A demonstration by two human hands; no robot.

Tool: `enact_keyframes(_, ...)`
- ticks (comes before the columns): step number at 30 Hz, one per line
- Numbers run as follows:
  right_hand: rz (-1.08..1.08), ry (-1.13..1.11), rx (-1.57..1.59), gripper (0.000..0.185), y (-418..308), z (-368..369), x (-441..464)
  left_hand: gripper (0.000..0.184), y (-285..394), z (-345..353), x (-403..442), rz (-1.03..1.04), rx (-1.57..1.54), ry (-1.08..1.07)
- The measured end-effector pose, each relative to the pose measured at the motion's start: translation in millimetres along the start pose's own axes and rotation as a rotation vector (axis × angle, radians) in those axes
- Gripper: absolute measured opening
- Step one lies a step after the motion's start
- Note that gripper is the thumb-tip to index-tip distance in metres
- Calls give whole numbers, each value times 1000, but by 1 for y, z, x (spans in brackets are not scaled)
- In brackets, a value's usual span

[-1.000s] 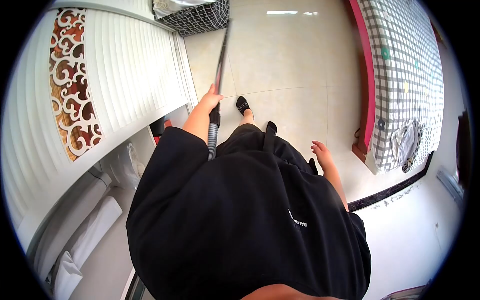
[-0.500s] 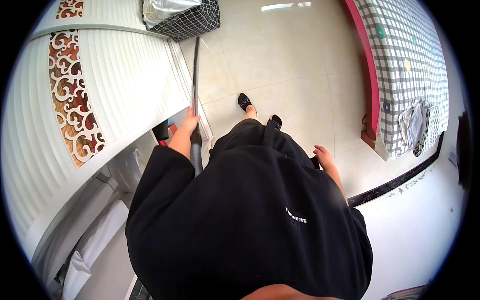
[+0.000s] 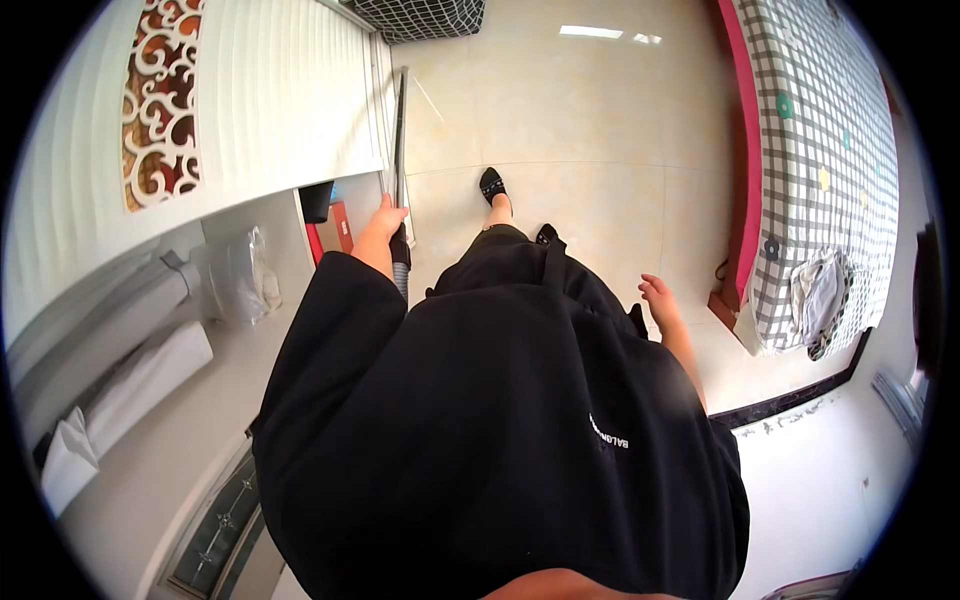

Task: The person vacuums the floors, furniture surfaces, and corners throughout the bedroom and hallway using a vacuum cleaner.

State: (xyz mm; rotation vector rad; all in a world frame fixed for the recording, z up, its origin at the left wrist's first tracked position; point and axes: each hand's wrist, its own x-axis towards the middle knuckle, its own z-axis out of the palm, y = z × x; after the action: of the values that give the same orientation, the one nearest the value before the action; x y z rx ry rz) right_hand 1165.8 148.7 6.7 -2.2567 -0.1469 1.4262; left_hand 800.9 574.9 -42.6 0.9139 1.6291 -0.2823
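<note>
My left hand (image 3: pixel 384 218) is at the cabinet's side, closed around a long dark tube (image 3: pixel 401 140) that looks like a vacuum cleaner wand. The tube reaches forward over the floor, close to the cabinet frame. Behind the hand, a grey ribbed hose (image 3: pixel 400 280) runs back beside my sleeve, and its rear end is hidden. My right hand (image 3: pixel 655 296) hangs out to the side with loosely bent fingers and nothing in it. The tube's grip is partly covered by my left hand.
A white cabinet door (image 3: pixel 280 90) stands at left. On the cabinet shelf are rolled grey and white material (image 3: pixel 140 390), a plastic bag (image 3: pixel 245 275) and a red box (image 3: pixel 335 230). A black grid-patterned basket (image 3: pixel 425 18) is ahead; a bed with checked cover (image 3: pixel 810 160) stands right.
The view has shifted, so the basket sits higher and more of the cabinet shelf shows. My left hand stays on the tube. My right hand remains out to the side.
</note>
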Motion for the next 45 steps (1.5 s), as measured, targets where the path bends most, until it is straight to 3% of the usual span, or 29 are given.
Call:
enact_keyframes(7,-84,-14,-233,36,47,-22,16,76,-109,16,-58,59,-50,79)
enact_keyframes(9,-85,-80,-403,37,69,-25,35,72,-135,22,-81,144,-139,-34)
enact_keyframes(11,-50,-108,-351,38,70,-28,37,71,-144,36,-115,156,-236,-6)
enact_keyframes(16,-80,-143,-389,38,48,-32,58,68,-109,43,-130,190,-354,59)
enact_keyframes(23,-212,-115,-330,38,-39,-10,38,72,-32,13,-46,271,-345,83)
enact_keyframes(28,-113,-144,-372,37,-40,6,32,73,7,-15,-18,195,-365,47)
enact_keyframes(35,16,-164,-504,37,-53,2,34,75,32,-43,11,190,-368,-17)
enact_keyframes(37,-39,-145,-269,38,-66,8,45,75,44,-47,10,176,-356,-15)
enact_keyframes(45,-213,-154,-266,37,-157,64,53,75,26,-71,15,222,-334,-28)
